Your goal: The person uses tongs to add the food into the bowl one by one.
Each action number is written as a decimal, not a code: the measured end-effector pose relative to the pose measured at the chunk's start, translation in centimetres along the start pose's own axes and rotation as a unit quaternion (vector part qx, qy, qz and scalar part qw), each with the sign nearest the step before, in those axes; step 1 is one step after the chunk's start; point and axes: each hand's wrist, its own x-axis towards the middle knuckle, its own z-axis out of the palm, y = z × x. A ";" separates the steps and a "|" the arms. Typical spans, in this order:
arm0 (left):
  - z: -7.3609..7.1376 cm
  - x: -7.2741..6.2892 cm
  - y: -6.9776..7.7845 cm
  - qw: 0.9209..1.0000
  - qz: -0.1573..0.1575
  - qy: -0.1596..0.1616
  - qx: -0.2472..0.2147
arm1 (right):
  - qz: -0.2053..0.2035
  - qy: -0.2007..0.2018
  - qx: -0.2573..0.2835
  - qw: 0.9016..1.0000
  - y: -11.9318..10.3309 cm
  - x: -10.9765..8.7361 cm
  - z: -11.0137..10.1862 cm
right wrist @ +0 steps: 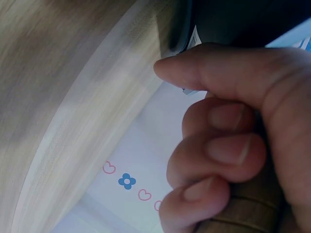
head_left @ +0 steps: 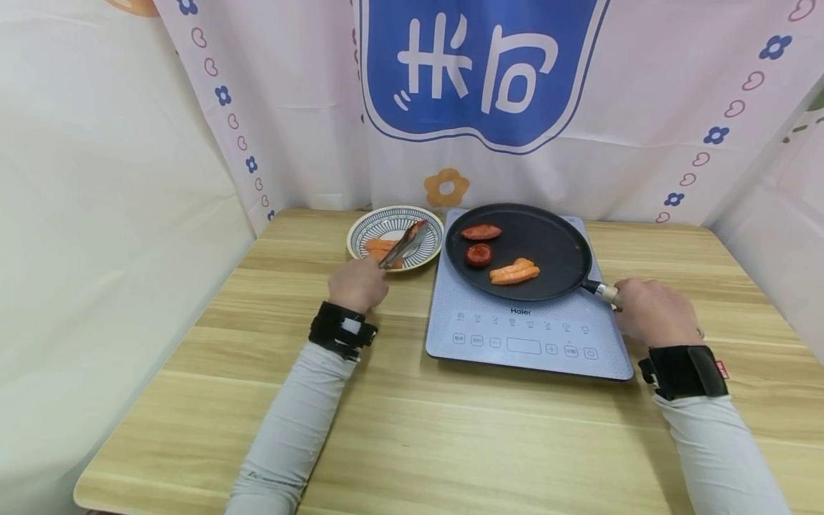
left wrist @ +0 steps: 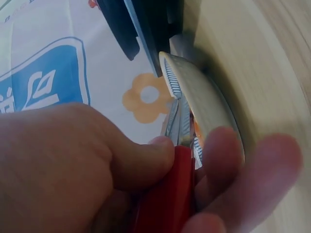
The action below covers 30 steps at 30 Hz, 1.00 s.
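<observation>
My left hand (head_left: pixel 357 285) holds metal tongs (head_left: pixel 404 247) over the patterned plate (head_left: pixel 435 230). In the left wrist view, thumb and fingers are around the tongs' red handle (left wrist: pixel 170 194). A dark red piece (head_left: pixel 417 227) shows at the tongs' tips, and orange strips (head_left: pixel 381 244) lie on the plate. With curled fingers, my right hand (head_left: pixel 656 311) grips the wooden handle (right wrist: pixel 248 206) of a black frying pan (head_left: pixel 560 250). Inside the pan are a reddish sausage-like piece (head_left: pixel 481 232), a round red piece (head_left: pixel 478 255) and orange strips (head_left: pixel 515 272).
Beneath the pan is a pale induction cooker (head_left: pixel 476 357) with touch controls along its front. The plate stands close to its left edge. A printed cloth (head_left: pixel 309 143) hangs behind the wooden table (head_left: pixel 412 443), with white cloth at both sides.
</observation>
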 end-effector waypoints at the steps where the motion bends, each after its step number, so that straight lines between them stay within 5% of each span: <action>1: 0.0 0.1 -0.1 1.000 0.001 0.000 0.002 | 0.000 0.000 -0.001 1.000 0.0 0.0 0.0; 8: 0.0 0.6 -1.2 0.999 0.011 0.021 0.024 | 0.003 -0.005 -0.001 1.000 -0.1 0.1 0.0; 19: 0.2 1.2 -2.1 0.998 -0.001 0.057 -0.002 | 0.008 -0.010 0.006 1.000 -0.1 -0.1 -0.2; 30: 0.2 1.7 -2.9 0.999 -0.005 0.039 -0.014 | 0.003 -0.003 0.001 1.000 -0.1 -0.1 -0.1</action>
